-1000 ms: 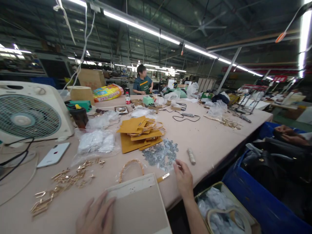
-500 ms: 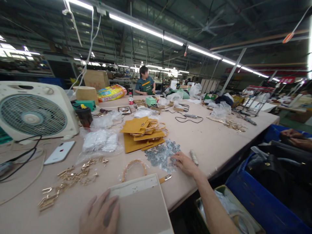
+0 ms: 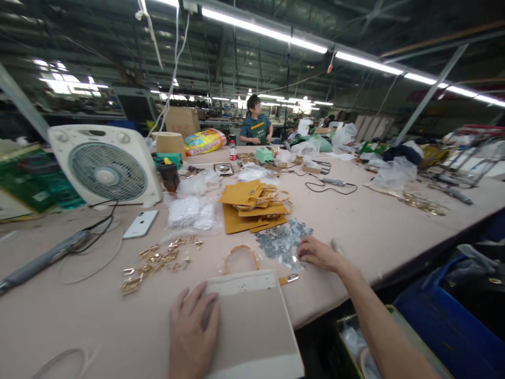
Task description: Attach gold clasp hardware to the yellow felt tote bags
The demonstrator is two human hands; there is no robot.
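Note:
My left hand lies on the left edge of a flat beige panel, fingers spread and nothing gripped. Beyond the panel's far edge, a tan looped handle in clear wrap rests on the table, and a yellow strap with a gold metal end sticks out at its right corner. At the right side of a heap of small grey metal plates is my right hand, with fingers bent and drawn together. What its fingertips hold, if anything, is hidden. A stubby pale roll lies just behind that hand.
Yellow bag pieces are stacked behind the plates. Gold hardware, a white phone, a grey corded tool and a fan occupy the left. A blue bin stands beyond the table's right edge. Another person is at the far side.
The view has swung left, so the table's contents sit farther right in the picture. My right hand's fingers have drawn closer together at the plates. My left hand stays on the panel.

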